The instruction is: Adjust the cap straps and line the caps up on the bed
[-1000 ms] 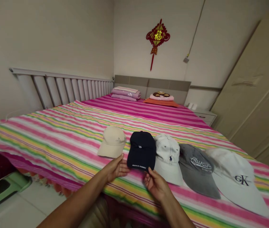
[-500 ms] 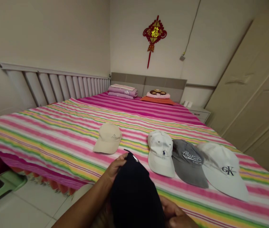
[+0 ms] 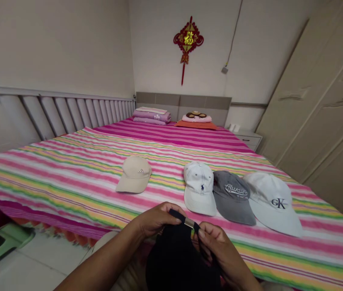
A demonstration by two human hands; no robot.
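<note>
Your left hand (image 3: 160, 219) and right hand (image 3: 218, 242) pinch the strap (image 3: 176, 215) of the black cap (image 3: 175, 258), lower centre.
Left to right: beige cap (image 3: 133, 174), three-bar logo, open striped cloth (image 3: 71, 173) both sides; metal buckle (image 3: 189, 222) between your hands; white cap (image 3: 199, 190), horse-rider emblem; grey cap (image 3: 233, 202), "Always"; long-brimmed cap (image 3: 271, 198), "CK".

A red tasselled ornament (image 3: 188, 38) hangs on the wall (image 3: 154, 52) above the grey headboard (image 3: 204, 104).

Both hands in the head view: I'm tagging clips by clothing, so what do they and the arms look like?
The left hand and right hand are bare, with no glove or ring showing. The left forearm and right forearm are bare, with no sleeve, watch or bracelet in sight.
</note>
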